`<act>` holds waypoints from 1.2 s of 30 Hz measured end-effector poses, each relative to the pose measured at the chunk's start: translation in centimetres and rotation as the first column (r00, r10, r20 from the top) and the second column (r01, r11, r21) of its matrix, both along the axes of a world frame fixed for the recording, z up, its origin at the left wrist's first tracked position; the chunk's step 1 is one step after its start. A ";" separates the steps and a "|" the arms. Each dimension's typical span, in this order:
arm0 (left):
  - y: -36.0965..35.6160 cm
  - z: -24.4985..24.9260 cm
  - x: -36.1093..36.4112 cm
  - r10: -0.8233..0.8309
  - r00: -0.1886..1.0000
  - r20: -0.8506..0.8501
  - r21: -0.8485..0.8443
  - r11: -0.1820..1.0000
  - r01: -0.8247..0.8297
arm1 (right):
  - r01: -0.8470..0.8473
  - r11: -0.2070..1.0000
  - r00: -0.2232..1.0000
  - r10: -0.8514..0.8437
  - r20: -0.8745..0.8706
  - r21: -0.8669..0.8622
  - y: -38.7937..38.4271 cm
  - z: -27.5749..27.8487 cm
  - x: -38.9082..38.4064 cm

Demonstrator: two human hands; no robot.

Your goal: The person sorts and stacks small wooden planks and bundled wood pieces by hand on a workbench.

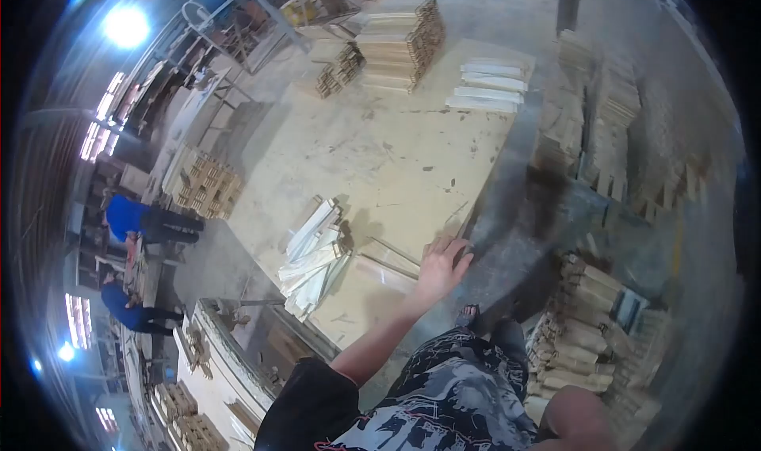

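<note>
My left hand [444, 265] reaches forward over the near right edge of a large pale sheet [396, 158]. Its fingers are apart, and I see nothing held in them. Beside it on the sheet are a thin wooden strip [396, 249] and a flat wooden piece [382, 273]. Left of these, a loose, fanned heap of pale wooden slats [315, 257] rests on the sheet. Only a bare part of my right arm [579, 415] shows at the bottom right; my right hand is out of sight.
Stacked wooden pieces [583, 324] stand close on my right. At the sheet's far end are a tall wood stack [396, 47] and several white slats [487, 85]. Two people in blue tops [127, 217] bend over benches at left. A workbench [226, 364] stands at lower left.
</note>
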State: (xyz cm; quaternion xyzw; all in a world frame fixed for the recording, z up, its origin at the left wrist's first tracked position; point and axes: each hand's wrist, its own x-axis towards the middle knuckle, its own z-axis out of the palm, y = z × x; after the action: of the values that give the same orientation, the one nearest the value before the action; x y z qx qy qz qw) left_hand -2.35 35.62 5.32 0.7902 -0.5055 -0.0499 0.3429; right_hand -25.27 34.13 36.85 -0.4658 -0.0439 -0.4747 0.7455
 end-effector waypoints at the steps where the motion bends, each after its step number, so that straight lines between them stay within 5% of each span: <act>1: -1.0 -0.2 0.3 0.042 0.999 0.001 0.015 0.999 -0.042 | -0.058 0.998 0.998 0.058 0.018 -0.005 -2.1 -0.5 0.3; 6: -4.0 -2.3 1.2 0.310 0.950 0.035 -0.025 0.951 -0.309 | -0.341 0.940 0.934 0.341 0.107 -0.023 -11.9 -1.2 0.6; 16: -15.1 -2.2 -0.4 0.488 0.870 -0.063 -0.011 0.872 -0.490 | -0.720 0.694 0.682 0.712 0.165 -0.022 -30.6 -2.5 6.3; 20: -17.6 -2.9 4.0 0.585 0.802 -0.122 -0.045 0.804 -0.593 | -0.668 0.732 0.734 0.678 -0.047 0.136 -37.5 -7.7 11.7; 23: -19.0 -4.7 9.5 0.655 0.727 -0.207 -0.025 0.739 -0.673 | -0.410 0.891 0.733 0.450 -0.511 0.197 -43.6 -19.3 14.7; 24: -19.9 -5.3 11.5 0.675 0.699 -0.238 -0.001 0.719 -0.695 | -0.427 0.886 0.681 0.447 -0.580 0.181 -46.6 -24.7 13.8; 25: -21.0 -5.7 13.4 0.677 0.662 -0.321 0.002 0.700 -0.714 | -0.273 0.955 0.507 0.247 -0.825 0.118 -47.3 -28.6 12.6; 26: -21.9 -6.0 15.4 0.675 0.621 -0.398 0.007 0.679 -0.734 | -0.392 0.903 0.260 -0.075 -0.963 -0.176 -48.6 -34.1 9.6; 27: -23.2 -5.8 17.6 0.670 0.572 -0.473 0.014 0.655 -0.755 | -0.585 0.722 0.045 -0.425 -0.904 -0.369 -49.1 -36.4 8.5; 28: -24.6 -5.7 19.8 0.662 0.570 -0.487 0.011 0.657 -0.754 | -0.538 0.840 -0.326 -0.128 -0.937 0.073 -50.1 -38.6 6.9; 36: -34.1 -4.9 33.4 0.556 0.494 -0.669 -0.138 0.559 -0.817 | -0.572 0.802 -0.427 -0.112 -0.897 0.172 -55.3 -45.0 11.4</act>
State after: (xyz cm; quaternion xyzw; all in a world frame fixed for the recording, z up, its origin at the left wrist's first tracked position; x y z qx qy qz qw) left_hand 31.02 1.55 0.44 0.7755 -0.0084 -0.0150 0.6312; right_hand -13.89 -21.13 -8.14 -0.7615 0.3745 0.3280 0.4152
